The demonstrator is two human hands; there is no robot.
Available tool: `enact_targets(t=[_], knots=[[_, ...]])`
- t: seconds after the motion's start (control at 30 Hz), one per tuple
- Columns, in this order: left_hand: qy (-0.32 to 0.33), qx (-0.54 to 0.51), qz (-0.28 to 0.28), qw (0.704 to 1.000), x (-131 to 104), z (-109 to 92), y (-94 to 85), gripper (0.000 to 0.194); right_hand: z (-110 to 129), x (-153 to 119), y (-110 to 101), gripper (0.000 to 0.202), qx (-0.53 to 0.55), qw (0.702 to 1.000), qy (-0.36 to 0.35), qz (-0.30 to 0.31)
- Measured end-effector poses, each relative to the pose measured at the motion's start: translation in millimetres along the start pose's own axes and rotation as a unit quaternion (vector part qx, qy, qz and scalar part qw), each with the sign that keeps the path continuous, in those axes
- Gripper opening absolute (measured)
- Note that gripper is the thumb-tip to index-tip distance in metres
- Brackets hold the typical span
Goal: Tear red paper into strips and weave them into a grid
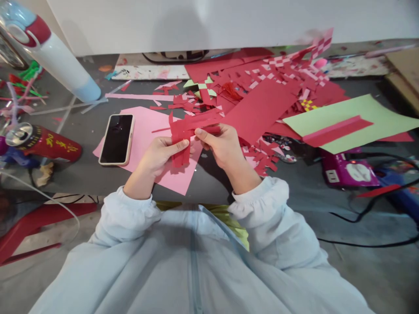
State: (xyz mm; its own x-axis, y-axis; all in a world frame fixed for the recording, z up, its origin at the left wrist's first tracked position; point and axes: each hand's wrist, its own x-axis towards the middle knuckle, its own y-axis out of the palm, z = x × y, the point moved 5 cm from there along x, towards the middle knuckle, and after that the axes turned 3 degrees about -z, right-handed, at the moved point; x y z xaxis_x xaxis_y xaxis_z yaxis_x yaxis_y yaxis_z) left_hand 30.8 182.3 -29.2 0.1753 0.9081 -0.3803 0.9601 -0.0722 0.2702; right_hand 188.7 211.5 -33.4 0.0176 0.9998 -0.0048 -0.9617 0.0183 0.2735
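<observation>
Red paper strips, partly crossed over one another, are held up between both hands at the middle of the desk. My left hand grips their lower left part, its thumb pressed on the front. My right hand pinches the strips on the right side with thumb and forefinger; its other fingers are curled and partly hidden. Loose strip ends stick out above and to the left of the fingers. Under the hands lies a pink sheet, with a phone on its left part.
A white bottle and a red can stand or lie at left. Red paper scraps are heaped behind the hands. A green sheet, a purple packet and black cables are at right.
</observation>
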Motion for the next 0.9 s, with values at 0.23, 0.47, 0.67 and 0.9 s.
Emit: enact_targets(t=[0.23, 0.47, 0.67, 0.9], knots=[[0.028, 0.020, -0.004, 0.999, -1, -3, 2.6, 0.035, 4, -2, 5, 0.036, 0.025, 0.998, 0.037, 0.041], [0.021, 0.049, 0.026, 0.998, -3, -1, 3.8, 0.040, 0, -2, 4, 0.043, -0.003, 0.997, 0.067, 0.039], [-0.017, 0.000, 0.027, 0.999, -5, 1, 8.1, 0.046, -2, 0, 0, 0.036, 0.020, 0.999, 0.044, 0.021], [-0.034, -0.026, 0.044, 0.998, -4, 6, 13.3, 0.044, -6, 0, 4, 0.036, 0.059, 0.997, 0.054, -0.004]])
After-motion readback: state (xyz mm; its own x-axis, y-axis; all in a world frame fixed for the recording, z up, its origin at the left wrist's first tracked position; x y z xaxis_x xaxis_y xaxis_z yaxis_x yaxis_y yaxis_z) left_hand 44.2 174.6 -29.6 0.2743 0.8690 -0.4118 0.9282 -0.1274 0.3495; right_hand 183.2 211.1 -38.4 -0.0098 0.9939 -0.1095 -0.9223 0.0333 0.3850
